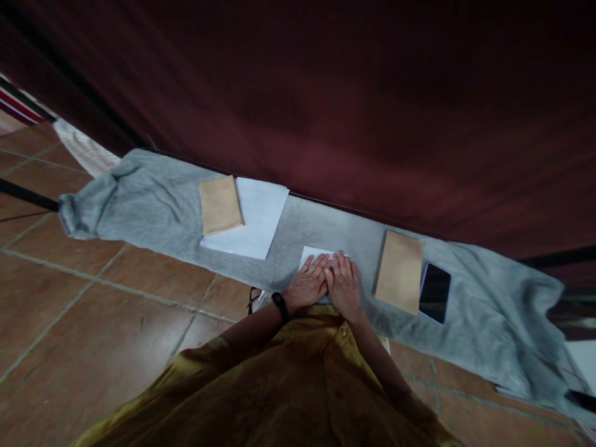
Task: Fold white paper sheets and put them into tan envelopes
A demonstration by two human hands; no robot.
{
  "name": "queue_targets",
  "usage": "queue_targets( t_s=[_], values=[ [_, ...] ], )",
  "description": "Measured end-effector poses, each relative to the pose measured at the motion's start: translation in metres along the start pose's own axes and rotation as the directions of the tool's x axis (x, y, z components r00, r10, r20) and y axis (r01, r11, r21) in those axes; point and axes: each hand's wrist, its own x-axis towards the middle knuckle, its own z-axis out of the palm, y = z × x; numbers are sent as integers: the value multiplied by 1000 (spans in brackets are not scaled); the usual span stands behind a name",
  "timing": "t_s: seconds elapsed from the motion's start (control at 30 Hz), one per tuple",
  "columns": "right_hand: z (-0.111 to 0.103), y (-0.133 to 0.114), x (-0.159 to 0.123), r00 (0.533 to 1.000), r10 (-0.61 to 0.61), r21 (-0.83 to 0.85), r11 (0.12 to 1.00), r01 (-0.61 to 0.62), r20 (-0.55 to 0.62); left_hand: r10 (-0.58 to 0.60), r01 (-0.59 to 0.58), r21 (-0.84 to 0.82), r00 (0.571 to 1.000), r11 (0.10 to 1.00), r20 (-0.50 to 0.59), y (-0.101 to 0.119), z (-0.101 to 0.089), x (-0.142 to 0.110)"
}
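A small white piece of paper (pixel 308 252) lies on the grey cloth close to my body, mostly covered by my hands. My left hand (pixel 308 284) rests flat on it with the fingers stretched out. Beside it, my right hand (pixel 343 284) also presses flat on the paper, fingers straight, the two hands touching along their inner edges. Neither hand grips anything. To the right of my hands lies a brown envelope (pixel 399 272), flat on the cloth.
The grey cloth (pixel 321 225) covers a narrow surface. At left, several brown envelopes (pixel 220 205) overlap white paper sheets (pixel 261 214). A phone (pixel 435 293) lies at right. A dark red curtain (pixel 326 124) hangs along the far edge; tiled floor (pixel 116 323) shows below.
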Motion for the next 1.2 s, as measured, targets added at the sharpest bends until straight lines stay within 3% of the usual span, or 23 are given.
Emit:
queue_targets(
  t_s=[0.37, 1.2],
  values=[
    [9, 0, 0, 995, 61, -29, 998, -64, -81, 22, -22, -2, 1000, 1000, 17, -11, -7, -8],
    [10, 3, -2, 987, 100, -9, 995, -102, -130, -228, 229, 35, 973, 973, -42, -42, -12, -14]
  ],
)
